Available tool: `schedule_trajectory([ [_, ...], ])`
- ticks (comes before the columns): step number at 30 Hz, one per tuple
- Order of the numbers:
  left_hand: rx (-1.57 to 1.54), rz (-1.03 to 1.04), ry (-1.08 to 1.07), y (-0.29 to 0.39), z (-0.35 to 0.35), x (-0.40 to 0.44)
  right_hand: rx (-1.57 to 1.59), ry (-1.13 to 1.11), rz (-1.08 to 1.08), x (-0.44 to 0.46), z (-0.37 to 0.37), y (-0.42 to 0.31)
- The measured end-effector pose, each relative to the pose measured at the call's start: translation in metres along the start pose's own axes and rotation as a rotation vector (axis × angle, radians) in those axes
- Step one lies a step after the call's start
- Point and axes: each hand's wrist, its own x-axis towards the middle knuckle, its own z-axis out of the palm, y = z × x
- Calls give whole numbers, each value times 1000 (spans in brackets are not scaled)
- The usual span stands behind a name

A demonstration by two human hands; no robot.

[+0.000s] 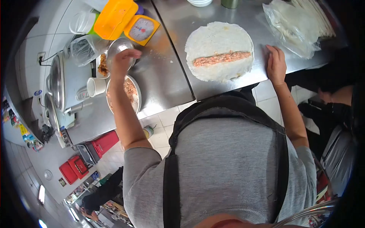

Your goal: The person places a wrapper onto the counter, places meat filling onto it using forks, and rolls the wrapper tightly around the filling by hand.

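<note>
A round pale wrapper sheet lies flat on the steel counter. Across its lower half runs a long strip of pinkish minced filling. My left hand is over a shiny metal bowl, its fingers loosely extended and nothing visible in them. Below my left forearm, partly hidden by it, is a white bowl of the same kind of filling. Resting at the counter's front edge, right of the wrapper, my right hand is empty, its fingers loosely bent.
An orange kitchen scale stands at the back left beside an orange container. A white cup and a rice cooker are farther left. Plastic-bagged wrappers lie back right. Another person is close on my right.
</note>
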Motion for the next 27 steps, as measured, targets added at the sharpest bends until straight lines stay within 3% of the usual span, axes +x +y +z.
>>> schedule_trajectory([
  [3,-107,236,-35,70,90,-9,55,-96,-107,4,0,2],
  [5,329,324,-59,80,137,-4,62,-106,-142,8,0,4],
  [8,631,566,15,56,172,-19,84,-128,-100,8,-2,2],
  [13,842,624,-72,42,167,-32,102,-135,-84,6,-1,8],
  [20,1155,721,-16,65,175,63,120,-140,-82,6,-3,6],
  [27,978,631,-240,45,157,-5,102,-147,-80,8,-3,5],
])
